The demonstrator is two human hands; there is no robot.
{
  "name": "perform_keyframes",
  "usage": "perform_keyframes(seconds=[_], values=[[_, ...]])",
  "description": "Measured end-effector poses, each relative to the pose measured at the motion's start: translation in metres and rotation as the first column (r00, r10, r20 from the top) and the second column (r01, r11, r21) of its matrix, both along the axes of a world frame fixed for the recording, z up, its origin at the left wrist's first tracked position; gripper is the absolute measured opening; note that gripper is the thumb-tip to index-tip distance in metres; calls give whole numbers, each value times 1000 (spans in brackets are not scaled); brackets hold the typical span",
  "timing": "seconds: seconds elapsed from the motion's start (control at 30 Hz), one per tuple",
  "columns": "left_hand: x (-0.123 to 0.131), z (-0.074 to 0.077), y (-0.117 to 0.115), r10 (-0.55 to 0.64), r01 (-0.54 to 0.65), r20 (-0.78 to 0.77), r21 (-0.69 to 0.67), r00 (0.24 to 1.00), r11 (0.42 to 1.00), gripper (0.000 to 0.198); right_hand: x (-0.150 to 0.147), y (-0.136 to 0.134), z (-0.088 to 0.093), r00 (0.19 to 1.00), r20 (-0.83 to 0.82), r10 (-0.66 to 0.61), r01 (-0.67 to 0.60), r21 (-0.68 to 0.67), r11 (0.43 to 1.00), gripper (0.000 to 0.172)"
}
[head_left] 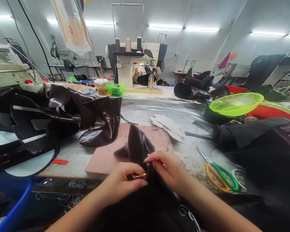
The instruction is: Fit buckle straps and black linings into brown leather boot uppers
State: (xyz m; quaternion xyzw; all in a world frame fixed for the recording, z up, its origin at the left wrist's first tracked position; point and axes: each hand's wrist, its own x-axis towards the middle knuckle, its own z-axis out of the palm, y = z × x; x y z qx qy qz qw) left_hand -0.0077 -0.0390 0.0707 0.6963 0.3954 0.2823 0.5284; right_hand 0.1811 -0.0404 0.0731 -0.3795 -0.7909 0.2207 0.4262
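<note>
A dark brown leather boot upper [137,148] stands over the near edge of a pink cutting board [106,158]. My left hand [122,182] is closed in a pinch on a small gold metal buckle [139,176] at the leather's lower part. My right hand [170,169] is closed too, its fingertips gripping the leather strap just right of the buckle. The two hands nearly touch. Below them the leather runs down toward my lap, out of clear sight.
A finished brown boot upper [103,129] and a pile of dark uppers [33,122] lie left. Scissors with green and orange handles [219,174] lie right, near green baskets [236,103]. Another person's hands work at a sewing machine [135,64] across the table.
</note>
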Motion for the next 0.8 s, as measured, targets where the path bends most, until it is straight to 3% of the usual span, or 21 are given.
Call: perform_keyframes(seconds=[0.1,0.17,0.23,0.37,0.5,0.57,0.63,0.73,0.8], values=[[-7,-1,-2,26,-20,61,-89,998,996,10,-6,2,2,986,-155,69,-119,-347,930,14],[-10,0,-3,38,-29,83,-113,996,993,9,-8,2,2,962,-255,98,-211,-467,859,11],[-11,1,-4,34,-23,96,-112,995,993,6,-8,0,2,963,-243,118,-224,-477,850,11],[-10,0,-5,29,3,120,-254,992,967,12,-6,-5,3,989,18,148,-128,-398,908,17],[-10,-6,-5,88,-17,178,-369,980,929,23,-3,-14,6,969,84,234,-167,-477,863,18],[-9,-7,-5,119,-34,188,-403,975,915,25,-5,-19,3,959,72,274,-218,-432,875,38],[-9,-8,-5,131,-46,164,-442,978,896,27,-9,-25,-6,967,92,239,-201,-307,930,58],[-7,-9,-4,157,-71,145,-471,977,879,29,-14,-32,-29,993,113,30,-25,-43,999,50],[-5,-10,-4,184,-98,148,-459,972,883,30,-13,-36,-44,993,77,-89,76,159,984,35]])
